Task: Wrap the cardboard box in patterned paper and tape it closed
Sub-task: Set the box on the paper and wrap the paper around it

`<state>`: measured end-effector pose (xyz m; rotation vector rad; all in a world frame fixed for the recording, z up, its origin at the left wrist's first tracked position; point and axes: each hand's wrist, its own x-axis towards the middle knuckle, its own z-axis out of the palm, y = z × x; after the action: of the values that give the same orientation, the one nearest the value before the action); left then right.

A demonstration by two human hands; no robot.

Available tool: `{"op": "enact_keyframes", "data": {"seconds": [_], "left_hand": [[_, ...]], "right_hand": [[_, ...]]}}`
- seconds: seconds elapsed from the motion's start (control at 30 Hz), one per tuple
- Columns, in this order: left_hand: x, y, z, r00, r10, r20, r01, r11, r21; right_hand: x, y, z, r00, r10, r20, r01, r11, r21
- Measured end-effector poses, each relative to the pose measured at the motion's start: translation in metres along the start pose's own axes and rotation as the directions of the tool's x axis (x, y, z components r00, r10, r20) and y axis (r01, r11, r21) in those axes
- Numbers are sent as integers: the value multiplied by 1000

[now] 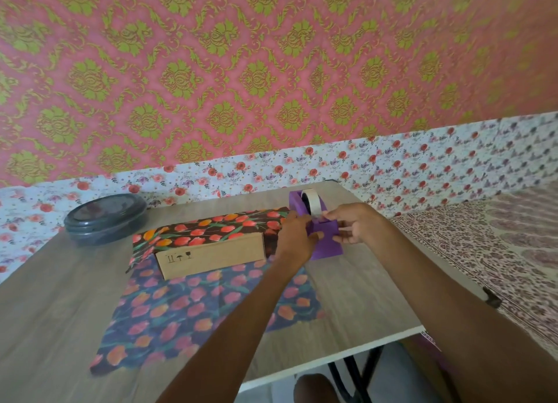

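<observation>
- bracing the tape dispenser (324,236) comes first: your left hand (297,236) grips its left side, so keep that hold firm while you pull.
- your right hand (353,221) has its fingers curled at the cutter and seems to pinch the loose end of the tape (312,201); draw out a short strip, then tear down across the blade.
- the box (211,253) sits toward the far edge of the desk (347,297), just left of the dispenser. it rests on the paper (193,306), with the far flap folded over its top and its near side bare.
- nothing holds that flap, so it may lift; bring the strip over promptly and press it across the flap's edge.
</observation>
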<state>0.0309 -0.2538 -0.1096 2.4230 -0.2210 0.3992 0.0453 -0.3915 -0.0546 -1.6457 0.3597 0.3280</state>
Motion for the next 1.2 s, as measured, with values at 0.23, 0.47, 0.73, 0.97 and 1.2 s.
{"op": "enact_keyframes", "data": {"seconds": [0.23,0.47,0.73,0.97,1.2], "left_hand": [[1,5,4,998,25,-53,-22,999,46],[-4,6,4,993,3,-116,-2,1000,2],[-5,7,2,992,21,-122,-24,999,-24],[-5,3,2,993,43,-107,-45,999,-13],[-5,4,2,996,50,-79,-48,998,31]], "right_hand": [[-8,1,-8,999,1,44,-8,989,146],[-10,0,-4,994,-108,17,104,981,165],[3,38,3,965,-181,-188,220,952,215],[13,47,4,854,-373,-363,291,920,-261],[-1,59,-12,725,-619,-301,382,726,-572]]}}
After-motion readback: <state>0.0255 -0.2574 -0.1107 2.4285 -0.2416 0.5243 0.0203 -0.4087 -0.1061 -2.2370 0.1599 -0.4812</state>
